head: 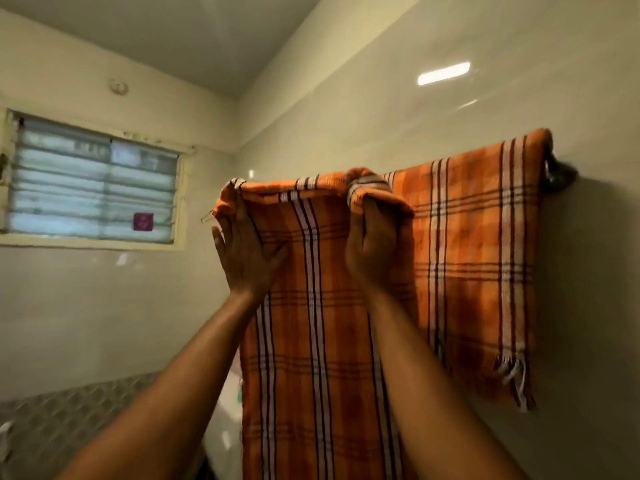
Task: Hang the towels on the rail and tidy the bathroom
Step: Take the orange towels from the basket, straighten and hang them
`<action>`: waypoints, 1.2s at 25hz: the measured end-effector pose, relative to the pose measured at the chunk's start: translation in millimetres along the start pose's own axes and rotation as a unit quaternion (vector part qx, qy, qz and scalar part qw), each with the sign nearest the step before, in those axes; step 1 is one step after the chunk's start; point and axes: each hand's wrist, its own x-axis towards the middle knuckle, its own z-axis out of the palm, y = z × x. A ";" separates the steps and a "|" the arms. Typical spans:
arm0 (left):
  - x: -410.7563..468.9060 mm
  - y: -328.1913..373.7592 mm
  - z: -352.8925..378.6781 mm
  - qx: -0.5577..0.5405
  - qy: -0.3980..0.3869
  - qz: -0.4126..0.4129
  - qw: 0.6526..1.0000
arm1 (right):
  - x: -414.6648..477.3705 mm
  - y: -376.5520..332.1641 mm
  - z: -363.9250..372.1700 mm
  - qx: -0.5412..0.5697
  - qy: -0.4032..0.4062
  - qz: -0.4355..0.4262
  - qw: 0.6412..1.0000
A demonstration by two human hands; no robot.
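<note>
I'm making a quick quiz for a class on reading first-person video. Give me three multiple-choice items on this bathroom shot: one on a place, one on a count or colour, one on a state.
1. Where is the window?
A. On the wall left of the towels
B. Directly above the rail
C. Below the right towel

2. How many orange checked towels show?
A. One
B. Two
C. Four

3. What is the right hand doing?
A. Hanging free, away from the cloth
B. Gripping the top fold of the left towel
C. Touching the window

Answers:
1 A, the window sits on the adjoining wall at left.
2 B, one towel is in the hands and the right towel is draped beside it.
3 B, its fingers are closed on bunched cloth at the top, while the left hand lies flat on the towel.
</note>
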 end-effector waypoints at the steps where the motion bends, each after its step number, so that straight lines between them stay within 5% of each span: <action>1: 33.6 2.7 21.8 -0.016 0.013 0.013 1.000 | 34.7 12.9 9.3 -0.021 0.005 -0.039 0.999; 4: 149.6 19.2 85.9 -0.056 0.059 0.034 0.996 | 150.4 40.2 37.6 -0.081 0.020 -0.154 0.985; 9: 295.0 49.5 184.7 -0.086 0.012 0.072 0.994 | 305.4 90.8 42.5 -0.369 -0.117 -0.114 0.915; 11: 304.8 50.4 230.4 -0.168 -0.080 0.108 0.977 | 317.1 118.0 22.5 -0.522 -0.205 -0.050 0.826; 13: 279.3 48.3 269.8 -0.251 -0.195 0.130 0.939 | 295.6 134.9 -2.0 -0.666 -0.317 0.010 0.675; 15: 250.2 40.7 294.7 -0.244 -0.218 0.121 0.937 | 267.8 136.4 -14.9 -0.697 -0.396 0.054 0.595; 18: 244.8 36.1 296.3 -0.148 -0.192 0.180 0.953 | 251.6 117.1 -12.2 -0.638 -0.476 0.125 0.593; 20: 249.4 32.6 286.4 -0.143 -0.236 0.193 0.942 | 252.1 105.3 -9.0 -0.562 -0.491 0.215 0.630; 21: 250.8 31.7 281.4 -0.146 -0.305 0.190 0.922 | 252.2 102.2 -8.5 -0.511 -0.489 0.274 0.651; 23: 248.7 35.6 271.1 -0.169 -0.518 0.140 0.827 | 251.3 102.2 -8.8 -0.432 -0.495 0.373 0.656; 25: 242.9 42.1 263.4 -0.147 -0.661 0.072 0.733 | 247.0 109.8 -5.3 -0.455 -0.514 0.409 0.601; 26: 242.9 44.1 261.8 -0.130 -0.681 0.053 0.719 | 245.6 115.2 -2.8 -0.487 -0.533 0.408 0.558; 28: 241.5 47.6 256.6 -0.112 -0.686 0.043 0.717 | 247.5 120.3 0.2 -0.523 -0.552 0.418 0.496; 30: 237.4 47.4 256.6 -0.135 -0.643 0.056 0.752 | 249.6 109.6 -3.5 -0.520 -0.533 0.443 0.499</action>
